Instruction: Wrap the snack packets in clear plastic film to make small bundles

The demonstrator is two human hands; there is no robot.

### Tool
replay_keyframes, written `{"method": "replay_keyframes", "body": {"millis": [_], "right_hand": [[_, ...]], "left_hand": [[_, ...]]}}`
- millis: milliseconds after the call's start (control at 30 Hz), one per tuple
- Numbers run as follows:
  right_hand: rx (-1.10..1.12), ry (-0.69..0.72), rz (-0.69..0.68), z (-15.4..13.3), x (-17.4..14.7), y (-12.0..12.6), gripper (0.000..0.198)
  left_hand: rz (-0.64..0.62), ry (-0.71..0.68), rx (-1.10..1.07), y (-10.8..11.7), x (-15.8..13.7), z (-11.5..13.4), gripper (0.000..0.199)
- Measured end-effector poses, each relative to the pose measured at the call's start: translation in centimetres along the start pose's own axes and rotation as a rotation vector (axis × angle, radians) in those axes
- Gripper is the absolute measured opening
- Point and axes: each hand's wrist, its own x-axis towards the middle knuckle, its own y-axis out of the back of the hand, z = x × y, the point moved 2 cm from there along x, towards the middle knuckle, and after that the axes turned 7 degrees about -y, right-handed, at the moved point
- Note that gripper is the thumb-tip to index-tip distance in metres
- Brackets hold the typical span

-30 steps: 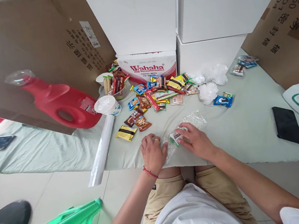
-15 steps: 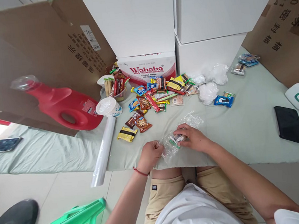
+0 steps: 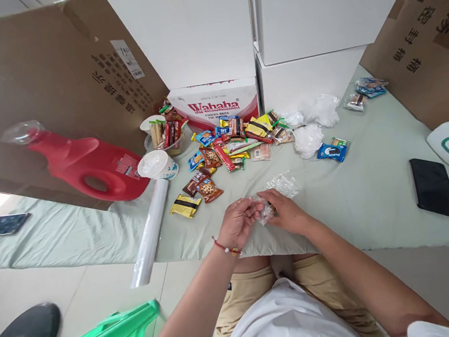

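Near the front edge of the cloth, both hands meet at a small snack packet bundled in clear plastic wrap (image 3: pixel 266 215). My right hand (image 3: pixel 286 213) grips the bundle from the right, its fingers covering most of the packet. Turned partly palm up, my left hand (image 3: pixel 240 221) has curled fingers pinching the film at the bundle's left side. A loose crinkled part of the film (image 3: pixel 285 185) spreads on the cloth behind my right hand. The closest loose snack is a yellow packet (image 3: pixel 185 206), left of my hands.
Several snack packets (image 3: pixel 237 135) lie heaped before a Wahaha carton (image 3: pixel 214 103). A film roll (image 3: pixel 150 234) overhangs the front edge at left, near a paper bowl (image 3: pixel 157 166) and red jug (image 3: pixel 89 168). Crumpled plastic balls (image 3: pixel 308 140), a blue packet (image 3: pixel 332 151) and a phone (image 3: pixel 435 188) lie right.
My left hand has moved right and rolled palm up, bringing the film's left side over the packet. The film is now gathered tighter between both hands. The view has shifted slightly.
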Motion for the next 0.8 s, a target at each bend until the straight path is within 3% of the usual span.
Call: {"method": "replay_keyframes", "body": {"millis": [133,233,367,467,600,667,733,800], "right_hand": [[0.093,-0.062,-0.061,0.5,-0.2,1.1,0.092],[0.161,-0.089,-0.094,1.1,-0.4,3.7,0.077],[-0.18,-0.203,0.291,2.3,-0.3,7.5,0.04],[-0.487,-0.347,0.439,3.2,0.0,7.5,0.036],[-0.484,-0.33,0.375,3.9,0.7,5.5,0.019],[-0.404,-0.28,0.345,3.8,1.1,5.1,0.011],[-0.327,-0.277,0.371,3.6,1.6,5.2,0.015],[-0.274,-0.367,0.403,3.3,2.2,5.5,0.034]], "left_hand": [[-0.054,-0.21,0.252,-1.1,0.4,-1.9,0.01],[-0.106,-0.368,0.514,-0.5,0.6,-3.0,0.018],[-0.178,-0.493,0.787,-0.3,0.7,-3.1,0.033],[-0.212,-0.559,1.014,-1.1,0.3,-2.3,0.039],[-0.172,-0.604,1.285,-2.0,-0.3,-0.9,0.036],[-0.086,-0.634,1.307,-2.0,0.1,-0.3,0.052],[-0.018,-0.567,1.279,-1.5,1.1,0.0,0.077],[-0.028,-0.402,1.256,-0.8,2.4,-0.1,0.088]]}}
